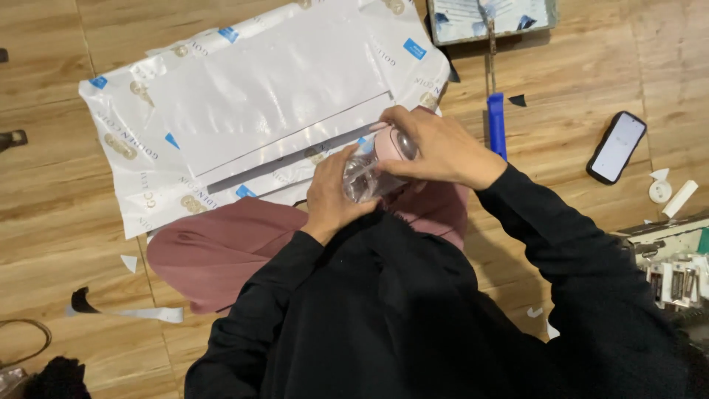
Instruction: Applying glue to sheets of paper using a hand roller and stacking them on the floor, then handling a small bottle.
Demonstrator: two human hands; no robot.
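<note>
Left hand (330, 193): wrapped firmly around the clear plastic bottle (363, 176), held over the lap.
Right hand (434, 150): fingers closed over the pink cap (391, 142).
Technique: steady the bottle upright, turn only the cap.
Floor: white wrapped sheets (258, 96), smartphone (616, 146).

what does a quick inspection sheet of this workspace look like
surface: wood-look floor, person seated on it
job's things: clear bottle with pink cap, held over the lap
clutter: white wrapped sheets, blue-handled tool, phone, paper scraps, small white round part
grippers: left hand grips bottle body; right hand on cap
cables: loop at lower left edge, kind unclear
surroundings: tray at top, box of parts at right
</note>
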